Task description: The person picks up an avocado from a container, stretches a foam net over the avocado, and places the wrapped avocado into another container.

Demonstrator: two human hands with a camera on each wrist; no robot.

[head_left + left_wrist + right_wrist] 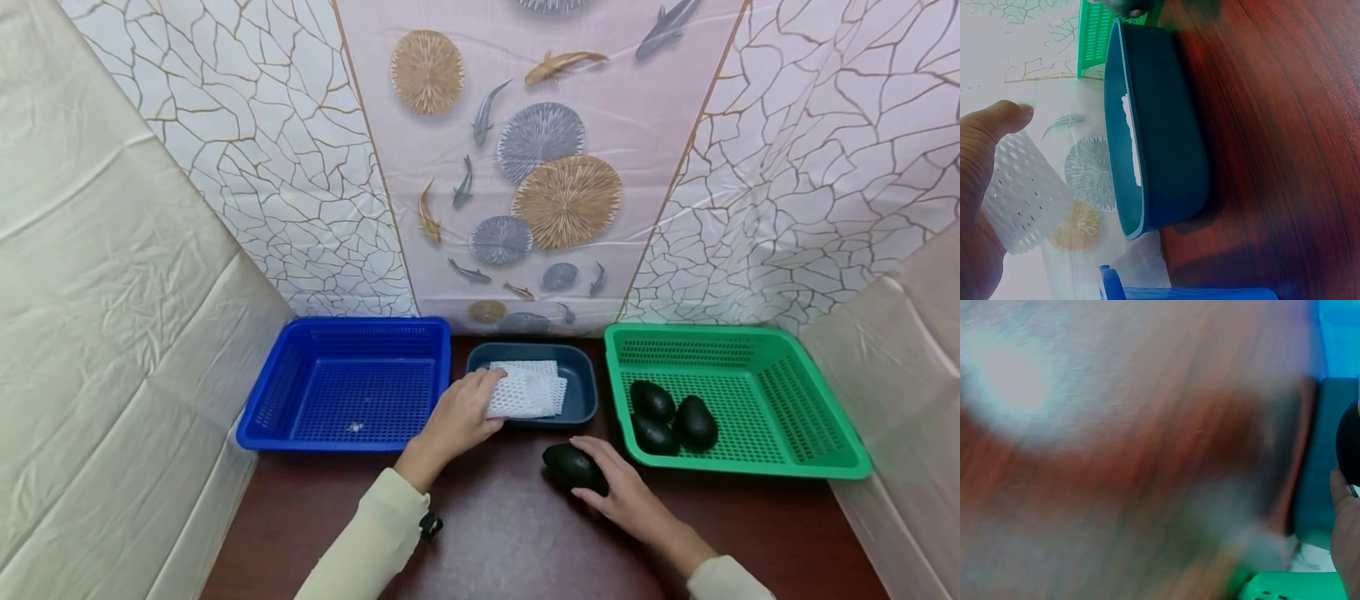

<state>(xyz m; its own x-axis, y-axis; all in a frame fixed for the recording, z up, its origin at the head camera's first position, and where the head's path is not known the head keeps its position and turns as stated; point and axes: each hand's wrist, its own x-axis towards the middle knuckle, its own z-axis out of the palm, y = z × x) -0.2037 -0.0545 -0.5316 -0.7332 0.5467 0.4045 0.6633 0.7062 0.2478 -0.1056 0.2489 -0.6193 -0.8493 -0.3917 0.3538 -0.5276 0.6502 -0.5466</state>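
My left hand (pixel 461 414) grips a white foam net sleeve (pixel 1025 194) above the left side of a small dark teal tray (pixel 583 392). More white foam netting (pixel 551 392) shows in that tray. In the left wrist view the thumb lies along the sleeve's edge, and the other fingers are mostly hidden. A dark green avocado (pixel 572 467) is held by my right hand (pixel 618 492) over the table in front of the tray. At the right edge of the right wrist view, only part of this hand and the avocado (pixel 1350 444) appears.
To the right stands a green perforated basket (pixel 817 408) with three dark avocados (pixel 696 422) in its left part. A blue perforated basket (pixel 341 446) stands to the left, with a small whitish speck inside. Patterned cloth hangs behind the dark reddish wooden table (pixel 495 533).
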